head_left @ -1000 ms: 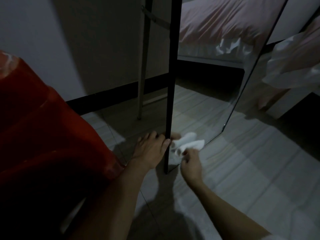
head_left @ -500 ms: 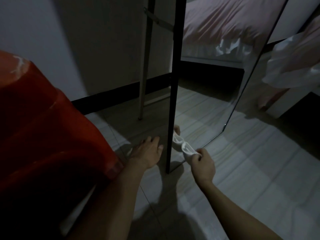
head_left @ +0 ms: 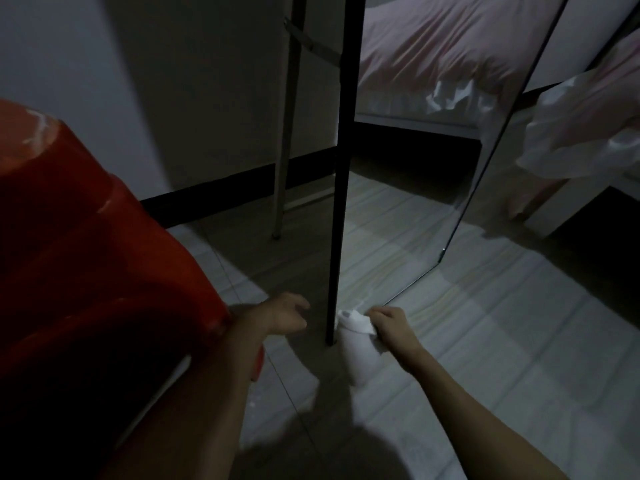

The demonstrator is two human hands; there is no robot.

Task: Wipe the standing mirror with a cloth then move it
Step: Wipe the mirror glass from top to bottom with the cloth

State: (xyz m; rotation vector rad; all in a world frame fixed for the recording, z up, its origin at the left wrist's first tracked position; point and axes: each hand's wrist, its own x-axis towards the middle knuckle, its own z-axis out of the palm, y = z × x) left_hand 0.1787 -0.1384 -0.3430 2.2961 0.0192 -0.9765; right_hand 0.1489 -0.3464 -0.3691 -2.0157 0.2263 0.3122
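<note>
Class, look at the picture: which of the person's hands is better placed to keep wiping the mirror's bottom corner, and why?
The right hand: it grips the white cloth beside the mirror's dark frame. The left hand holds nothing.

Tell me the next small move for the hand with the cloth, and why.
Probably lift the cloth back onto the glass: the right hand grips it at the bottom corner of the mirror, beside the frame foot, near the floor. The left hand holds nothing.
</note>
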